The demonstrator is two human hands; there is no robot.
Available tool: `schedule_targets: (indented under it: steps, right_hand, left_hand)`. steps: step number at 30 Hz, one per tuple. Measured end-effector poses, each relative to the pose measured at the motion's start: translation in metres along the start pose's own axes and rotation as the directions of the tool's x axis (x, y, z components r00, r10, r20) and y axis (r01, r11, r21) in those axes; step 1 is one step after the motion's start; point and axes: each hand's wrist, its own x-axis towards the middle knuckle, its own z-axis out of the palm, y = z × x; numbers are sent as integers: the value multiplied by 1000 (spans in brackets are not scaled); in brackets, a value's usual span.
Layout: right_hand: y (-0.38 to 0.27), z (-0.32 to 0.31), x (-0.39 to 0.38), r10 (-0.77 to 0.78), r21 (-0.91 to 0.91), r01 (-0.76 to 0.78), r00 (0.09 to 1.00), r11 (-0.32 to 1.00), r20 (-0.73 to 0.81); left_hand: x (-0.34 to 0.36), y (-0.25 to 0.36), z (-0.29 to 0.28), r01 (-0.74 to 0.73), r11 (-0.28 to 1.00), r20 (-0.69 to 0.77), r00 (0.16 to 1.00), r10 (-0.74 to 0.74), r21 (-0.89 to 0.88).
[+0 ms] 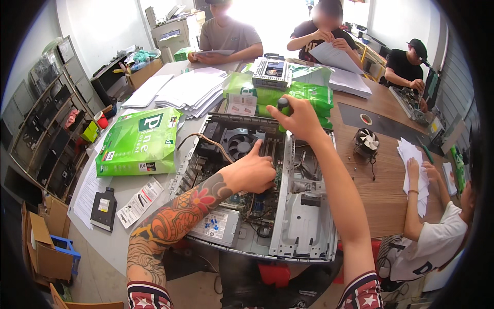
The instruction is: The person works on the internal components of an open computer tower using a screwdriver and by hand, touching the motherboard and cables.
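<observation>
An open metal computer case (303, 216) lies before me, with a black fan (237, 145), boards and cables inside. My left hand (253, 170) rests inside it, index finger extended toward the fan's right edge, other fingers bent apart; I see nothing held in it. My right hand (297, 117) is closed on a green-and-black screwdriver (282, 108) held upright over the case's back edge. The screwdriver's lower end is hard to make out. A brown cable (206, 139) loops out over the case's left side.
Green paper packs (134, 139) and paper stacks (190, 87) surround the case. A drive (270, 72) sits on packs behind it. A loose cooler (366, 140) is at right. Co-workers (226, 38) sit across; another person's hands (412, 170) handle papers at right. Cardboard boxes (41, 237) are at lower left.
</observation>
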Motion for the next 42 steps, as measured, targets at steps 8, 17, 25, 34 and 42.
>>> schedule_targets:
  steps: [8,17,25,34,42]
  right_hand:
    - [0,2,1,-3,-33,4,1000,999,18]
    - [1,0,0,0,-16,0,1000,1000,5]
    - [2,1,0,21,36,-21,1000,999,9]
    - [0,-4,-1,-22,-169,23,1000,985,4]
    - [-30,-7,0,-208,-359,199,978,912,13]
  left_hand:
    - [-3,-6,-2,7,996,-20,1000,-9,-89]
    - [-2,-6,-10,26,986,60,998,-17,-164]
    - [-2,-9,-10,11,983,70,998,2,-184]
    - [-2,-10,-6,17,981,50,999,-8,-195]
    - [-2,-12,-3,3,979,53,999,8,-204]
